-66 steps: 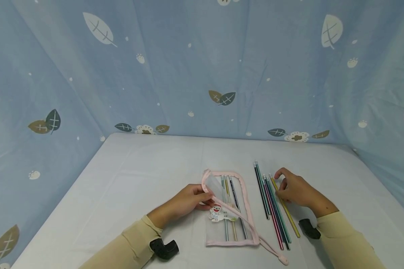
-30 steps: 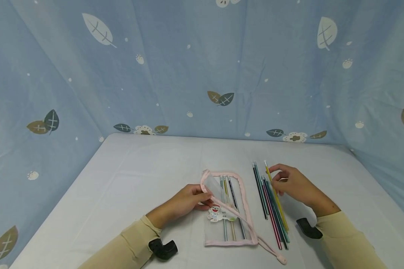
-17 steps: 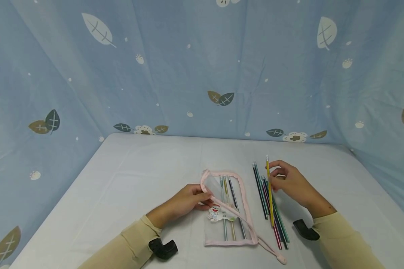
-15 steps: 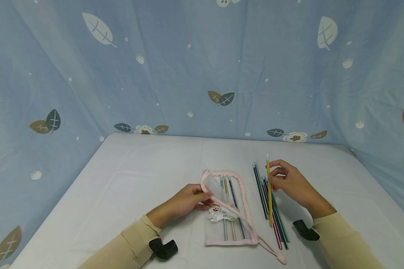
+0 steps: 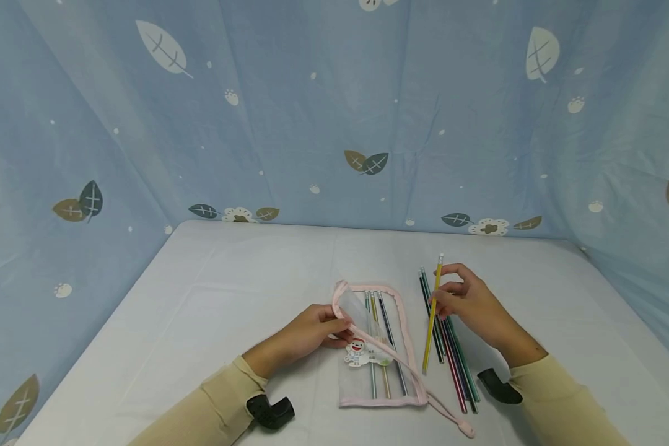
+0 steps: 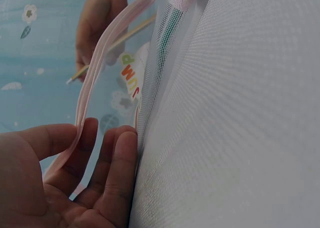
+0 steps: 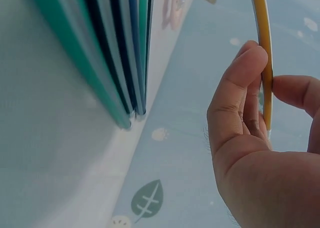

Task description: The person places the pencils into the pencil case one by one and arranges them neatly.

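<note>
Readable lettering: "JUMP" in multicoloured capitals on a white patch [image 6: 134, 73] of the pouch, seen in the left wrist view.
Cartoon print: a smiling figure [image 5: 357, 353] in red headwear on the pouch front; the small characters beside it are too small to read.
Mesh pouch [image 5: 352, 389]: flat on the white worktop [image 5: 245, 266], pink-trimmed, its upper left corner lifted; three pencils, greenish, yellow and dark, show inside through the mesh.
Left grip [image 5: 309, 334]: the person's left hand pinches the pouch's pink edge between thumb and fingers at that lifted corner.
Right grip [image 5: 474, 310]: the person's right hand pinches a yellow pencil, thumb against fingers.
Yellow pencil [image 5: 430, 337]: tilted, its whitish end upward, the lower end near the pouch's right edge; contact with the worktop cannot be told.
Loose pencils [image 5: 463, 371]: dark, green and red ones, side by side on the worktop, right of the pouch.
Pink pull [image 5: 466, 428]: on a cord from the pouch's lower right corner.
Backdrop: a blue curtain [image 5: 290, 111] printed with leaves, flowers and paw marks.
</note>
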A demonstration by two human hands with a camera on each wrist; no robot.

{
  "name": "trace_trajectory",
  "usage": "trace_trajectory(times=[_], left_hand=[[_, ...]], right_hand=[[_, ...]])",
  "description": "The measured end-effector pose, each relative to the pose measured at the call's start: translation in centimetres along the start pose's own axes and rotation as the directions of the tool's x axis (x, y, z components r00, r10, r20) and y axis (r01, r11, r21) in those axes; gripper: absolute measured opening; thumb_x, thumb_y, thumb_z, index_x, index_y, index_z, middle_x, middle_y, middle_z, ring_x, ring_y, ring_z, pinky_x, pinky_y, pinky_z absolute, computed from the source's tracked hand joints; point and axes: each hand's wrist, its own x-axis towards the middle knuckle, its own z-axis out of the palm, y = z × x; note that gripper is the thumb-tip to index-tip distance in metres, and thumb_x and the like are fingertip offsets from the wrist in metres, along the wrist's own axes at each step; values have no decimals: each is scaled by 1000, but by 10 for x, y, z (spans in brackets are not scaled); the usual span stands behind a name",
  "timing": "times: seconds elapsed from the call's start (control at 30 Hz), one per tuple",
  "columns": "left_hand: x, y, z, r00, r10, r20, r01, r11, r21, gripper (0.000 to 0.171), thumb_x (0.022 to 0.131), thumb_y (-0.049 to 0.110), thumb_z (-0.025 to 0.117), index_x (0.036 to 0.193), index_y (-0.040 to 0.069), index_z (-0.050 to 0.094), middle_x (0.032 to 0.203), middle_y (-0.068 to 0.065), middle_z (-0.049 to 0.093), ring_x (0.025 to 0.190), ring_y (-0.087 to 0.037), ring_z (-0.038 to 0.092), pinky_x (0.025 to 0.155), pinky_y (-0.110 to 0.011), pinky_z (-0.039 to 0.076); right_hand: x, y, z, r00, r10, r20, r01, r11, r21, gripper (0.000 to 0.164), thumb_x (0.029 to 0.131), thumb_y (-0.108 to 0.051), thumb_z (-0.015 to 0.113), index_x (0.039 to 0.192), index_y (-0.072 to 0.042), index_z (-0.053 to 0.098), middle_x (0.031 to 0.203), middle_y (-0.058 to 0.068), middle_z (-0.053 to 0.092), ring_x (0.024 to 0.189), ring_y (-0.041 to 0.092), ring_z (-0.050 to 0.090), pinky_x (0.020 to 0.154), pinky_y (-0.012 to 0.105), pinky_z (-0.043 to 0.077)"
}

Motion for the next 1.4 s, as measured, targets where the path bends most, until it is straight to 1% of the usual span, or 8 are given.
trace_trajectory(times=[0.2,0.37,0.47,0.6,0.77,1.03,1.23,1.4], left_hand=[[0,1,-1,1000,2,2,-2,1000,1,27,102,11,54,112,-12,62,100,-12,70,91,-13,66,91,-34,61],[1,2,-2,1000,10,1,-10,1000,8,28,102,11,54,113,-13,62,100,-12,70,92,-13,67,91,-34,61],[0,2,-2,1000,12,1,-12,1000,12,28,102,11,55,113,-13,62,100,-12,70,93,-13,67,91,-33,61],[0,1,-3,1000,11,3,-12,1000,16,28,102,12,55,113,-13,62,100,-12,70,92,-13,67,91,-33,61],[1,3,-4,1000,13,-1,-13,1000,18,28,102,12,55,113,-13,63,99,-12,70,93,-14,67,91,-34,61],[0,3,-3,1000,7,2,-7,1000,14,28,102,12,55,113,-13,63,99,-11,70,94,-14,67,91,-33,61],[0,2,-2,1000,11,-3,-10,1000,13,28,102,12,55,113,-13,63,100,-13,70,94,-14,67,91,-34,61],[0,-1,0,1000,7,5,-7,1000,13,29,102,12,55,114,-13,63,101,-14,70,94,-14,67,92,-34,61]], right_hand=[[0,1,6,999,-13,33,13,1000,21,46,103,-16,56,139,-3,30,104,24,67,79,29,69,73,34,63],[2,1,11,998,-3,55,1,999,37,49,102,-15,56,141,-3,28,107,33,62,78,32,68,74,36,63],[2,0,15,997,5,75,-9,998,57,53,102,-14,57,142,-1,25,105,31,62,78,33,68,73,36,63],[1,0,18,994,5,106,-13,997,77,54,102,-13,57,141,1,22,102,26,64,79,29,69,72,36,63],[0,-2,20,991,-13,133,3,997,75,52,102,-11,55,139,4,22,101,27,67,79,26,71,70,36,64],[-2,-2,22,983,5,183,-20,996,83,55,101,-10,54,141,4,19,102,25,66,79,26,71,71,36,64],[-3,-3,24,980,6,197,-23,996,82,54,102,-10,54,141,3,19,100,24,63,77,25,70,70,35,64],[-3,0,26,976,15,219,-32,997,74,56,101,-9,56,141,4,18,101,23,64,76,25,70,69,36,64]])
